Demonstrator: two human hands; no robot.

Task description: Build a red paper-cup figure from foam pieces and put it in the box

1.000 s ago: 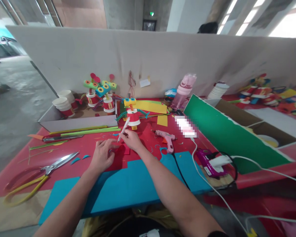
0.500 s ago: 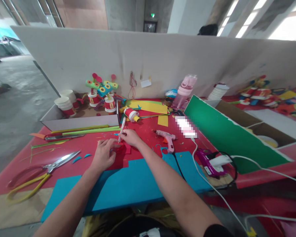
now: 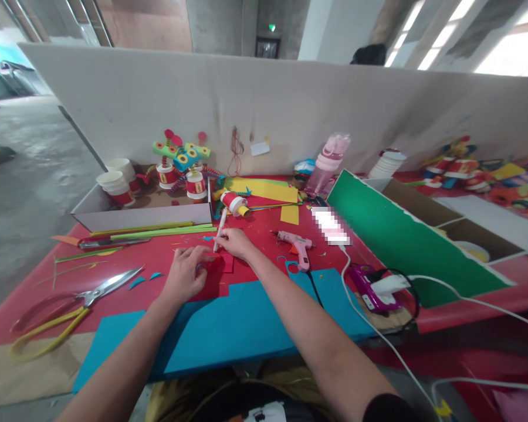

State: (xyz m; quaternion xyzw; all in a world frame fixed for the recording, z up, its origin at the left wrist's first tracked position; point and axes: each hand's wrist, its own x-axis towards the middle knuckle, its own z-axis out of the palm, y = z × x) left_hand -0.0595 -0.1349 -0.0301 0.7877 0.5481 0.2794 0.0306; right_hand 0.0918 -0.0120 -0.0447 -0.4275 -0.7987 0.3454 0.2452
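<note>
My right hand (image 3: 234, 242) is closed round a white pen (image 3: 221, 225), its tip pointing down at the red surface. Just left of it, my left hand (image 3: 186, 272) rests with fingers bent over a small red piece of paper (image 3: 227, 263); whether the fingers pinch anything is hidden. Blue card (image 3: 229, 328) lies along the near edge below both hands. A pink glue gun (image 3: 301, 249) lies to the right of my right hand. Large scissors (image 3: 90, 296) lie open on the left, with small blue scraps (image 3: 137, 283) by their tips.
A white box (image 3: 145, 220) holds paper cups (image 3: 117, 187) and colourful cup figures (image 3: 196, 183). Behind are yellow paper (image 3: 264, 190) and a pink bottle (image 3: 328, 164). A green panel (image 3: 405, 240), purple power strip (image 3: 374, 290) and cables stand at the right.
The pen and my right hand have shifted very slightly to the right. My left hand has stayed almost still.
</note>
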